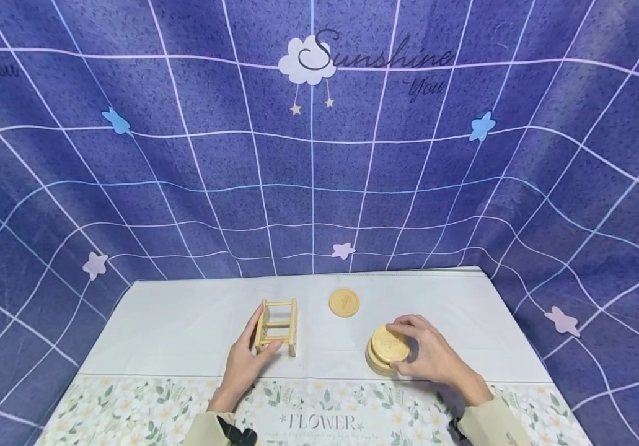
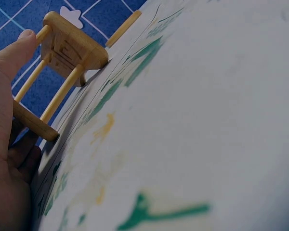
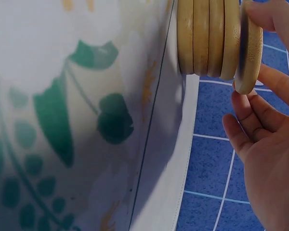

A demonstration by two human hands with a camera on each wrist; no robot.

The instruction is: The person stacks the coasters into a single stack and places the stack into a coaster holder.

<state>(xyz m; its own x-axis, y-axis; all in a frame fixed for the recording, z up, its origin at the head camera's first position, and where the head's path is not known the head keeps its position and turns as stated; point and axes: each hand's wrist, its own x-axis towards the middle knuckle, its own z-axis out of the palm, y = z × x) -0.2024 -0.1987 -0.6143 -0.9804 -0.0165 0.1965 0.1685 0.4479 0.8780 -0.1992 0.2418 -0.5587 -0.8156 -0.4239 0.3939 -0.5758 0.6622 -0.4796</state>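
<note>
In the head view my left hand [image 1: 243,367] grips a small wooden coaster holder [image 1: 294,328], fingers along its left side and thumb at the near end. The left wrist view shows the holder's end panel [image 2: 70,45] with carved marks, joined by thin rods, and my thumb tip on one rod. My right hand [image 1: 435,354] pinches a round wooden coaster [image 1: 390,344] between thumb and fingers. That coaster sits tilted at the top of a stack of coasters [image 3: 201,38], with a gap opening on one side in the right wrist view.
A single round coaster [image 1: 344,303] with dark lettering lies flat further back, between the two hands. The white tabletop [image 1: 196,322] has a floral strip [image 1: 146,402] along its front. A blue gridded curtain [image 1: 274,161] rises behind and at both sides.
</note>
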